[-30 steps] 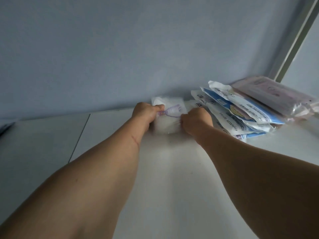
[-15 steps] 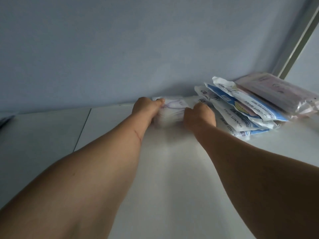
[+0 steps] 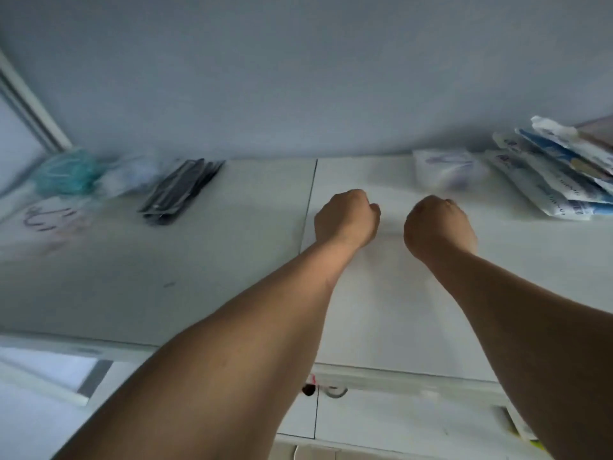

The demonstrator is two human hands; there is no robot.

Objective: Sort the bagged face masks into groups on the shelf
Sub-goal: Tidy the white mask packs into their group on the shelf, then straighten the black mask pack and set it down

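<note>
Both hands have let go of the white mask bag [image 3: 444,169] and drawn back from it. Left hand [image 3: 346,218] and right hand [image 3: 438,225] hover over the shelf [image 3: 381,310], fingers curled, holding nothing. At 1 o'clock the bag lies against the blue-and-white packets [image 3: 560,174]. At 10 o'clock sit black masks [image 3: 180,189], farther out teal masks [image 3: 68,172].
</note>
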